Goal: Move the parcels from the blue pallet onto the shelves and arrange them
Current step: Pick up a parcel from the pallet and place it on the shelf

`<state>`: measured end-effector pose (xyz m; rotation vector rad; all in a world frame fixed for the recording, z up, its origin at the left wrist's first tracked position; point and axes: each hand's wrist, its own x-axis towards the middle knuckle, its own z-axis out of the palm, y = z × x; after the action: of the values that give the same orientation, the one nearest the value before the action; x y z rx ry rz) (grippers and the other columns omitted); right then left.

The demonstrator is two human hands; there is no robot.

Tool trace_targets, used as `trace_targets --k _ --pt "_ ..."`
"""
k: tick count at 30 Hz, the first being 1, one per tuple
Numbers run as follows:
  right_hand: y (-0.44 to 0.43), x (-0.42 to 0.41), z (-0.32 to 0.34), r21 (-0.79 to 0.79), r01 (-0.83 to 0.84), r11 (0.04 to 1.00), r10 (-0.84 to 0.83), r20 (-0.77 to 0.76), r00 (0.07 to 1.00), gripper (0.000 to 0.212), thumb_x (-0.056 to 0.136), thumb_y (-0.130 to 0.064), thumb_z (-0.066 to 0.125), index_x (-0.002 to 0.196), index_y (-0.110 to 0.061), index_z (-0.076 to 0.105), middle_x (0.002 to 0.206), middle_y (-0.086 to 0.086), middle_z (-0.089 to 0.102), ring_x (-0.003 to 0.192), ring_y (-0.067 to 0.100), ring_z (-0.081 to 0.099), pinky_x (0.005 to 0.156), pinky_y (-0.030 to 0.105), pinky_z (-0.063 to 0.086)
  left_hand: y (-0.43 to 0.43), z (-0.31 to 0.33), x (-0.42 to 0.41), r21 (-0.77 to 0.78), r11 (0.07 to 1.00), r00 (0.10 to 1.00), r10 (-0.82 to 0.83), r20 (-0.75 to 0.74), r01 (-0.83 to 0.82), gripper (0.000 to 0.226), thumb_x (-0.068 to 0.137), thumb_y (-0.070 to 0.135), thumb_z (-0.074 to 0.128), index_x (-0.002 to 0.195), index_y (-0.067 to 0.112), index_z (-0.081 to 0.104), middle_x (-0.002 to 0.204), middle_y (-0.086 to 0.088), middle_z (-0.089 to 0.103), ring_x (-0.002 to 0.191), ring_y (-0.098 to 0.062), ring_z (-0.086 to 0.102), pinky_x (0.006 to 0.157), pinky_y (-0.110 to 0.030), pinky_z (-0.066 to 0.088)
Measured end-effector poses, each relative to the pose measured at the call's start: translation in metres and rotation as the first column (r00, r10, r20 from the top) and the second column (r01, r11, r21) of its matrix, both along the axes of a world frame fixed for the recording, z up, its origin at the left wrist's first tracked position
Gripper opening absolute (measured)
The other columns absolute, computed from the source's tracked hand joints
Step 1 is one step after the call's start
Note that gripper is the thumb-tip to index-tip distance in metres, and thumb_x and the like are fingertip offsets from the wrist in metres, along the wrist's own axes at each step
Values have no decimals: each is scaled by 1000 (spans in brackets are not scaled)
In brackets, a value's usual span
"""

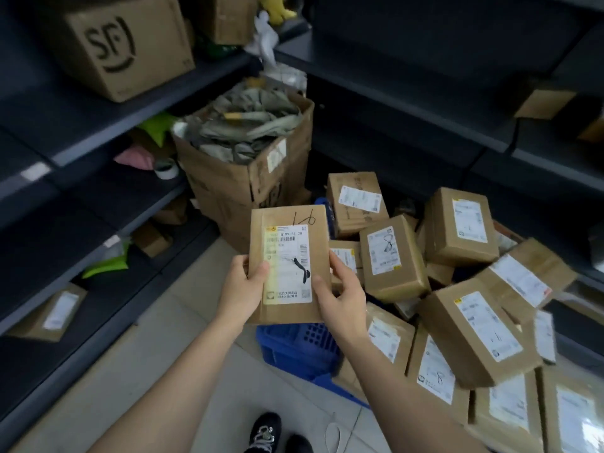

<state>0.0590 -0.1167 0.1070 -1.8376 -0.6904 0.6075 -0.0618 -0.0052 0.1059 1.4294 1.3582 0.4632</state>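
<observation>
Left hand [243, 282] and right hand [340, 300] both gripping flat brown labelled cardboard parcel [287, 243]; blue plastic pallet [294, 348] lying just below hands.

Large open carton [248, 191] far centre, standing on pale tiled floor [183, 348], white label on right face. Carton stuffed above rim with crumpled olive-grey cloth [251, 122]. White tape roll [166, 168] just left of carton. Pink item [135, 157] beside roll, green bag [157, 125] behind it. Second green bag [106, 263] nearer, left. Yellow object [276, 6] far top, crumpled white plastic [266, 37] under it.
</observation>
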Motion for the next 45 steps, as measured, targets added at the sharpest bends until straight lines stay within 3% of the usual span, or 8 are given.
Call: trace_targets --k 3,7,11,16,23,29,39,45 --pt "21 -18 30 105 -168 980 175 -60 983 54 97 -27 54 146 -38 33 125 -37 40 124 -5 42 110 31 37 3 37 -25 67 990 989 119 89 -125 27 99 33 47 125 23 47 107 10 57 83 1 54 62 -20 42" --pt "55 -54 64 210 -333 919 352 -62 934 61 92 -49 49 147 -49 23 147 -25 35 136 -1 35 114 41 34 8 82 -77 124 960 947 215 241 -250 30 101 25 41 122 44 52 122 9 58 110 -9 57 93 -31 47" --pt "81 -103 102 309 -449 838 473 -3 881 59 97 -38 51 150 -40 24 147 -26 34 134 -5 35 115 35 33 4 126 -141 181 904 882 306 358 -387 44 101 21 42 131 51 47 133 15 54 121 -6 52 104 -34 42" --pt "99 -183 141 407 -580 705 608 74 791 57 97 -33 53 148 -38 27 127 -42 39 118 -21 41 99 13 39 -6 166 -225 240 775 780 457 428 -585 27 99 17 48 122 32 48 124 12 57 116 -10 56 99 -38 48" --pt "114 -312 174 499 -652 570 734 46 677 43 97 -28 54 135 -40 38 124 -24 54 114 -6 54 89 22 50 -26 204 -351 320 659 719 520 460 -681 25 100 14 47 118 31 49 113 20 57 102 4 56 75 -17 46" --pt "120 -422 191 496 -705 508 796 42 603 40 97 -31 53 130 -48 39 118 -26 55 108 -4 57 80 23 53 -36 221 -457 344 587 678 596 430 -733 26 99 22 48 122 35 49 118 18 58 107 -3 57 88 -34 53" --pt "125 -553 210 480 -757 444 832 93 548 46 96 -33 55 137 -43 39 124 -22 54 112 -1 55 83 25 54 -45 233 -584 357 499 613 633 472 -790 28 99 21 48 126 30 51 116 16 60 102 -1 58 70 -18 47" --pt "130 -620 211 488 -782 387 877 68 476 47 94 -32 58 137 -43 40 125 -21 55 112 1 56 85 29 54 -53 237 -645 356 425 553 677 486 -833 28 99 21 49 125 31 54 114 16 61 102 0 59 73 -19 49"
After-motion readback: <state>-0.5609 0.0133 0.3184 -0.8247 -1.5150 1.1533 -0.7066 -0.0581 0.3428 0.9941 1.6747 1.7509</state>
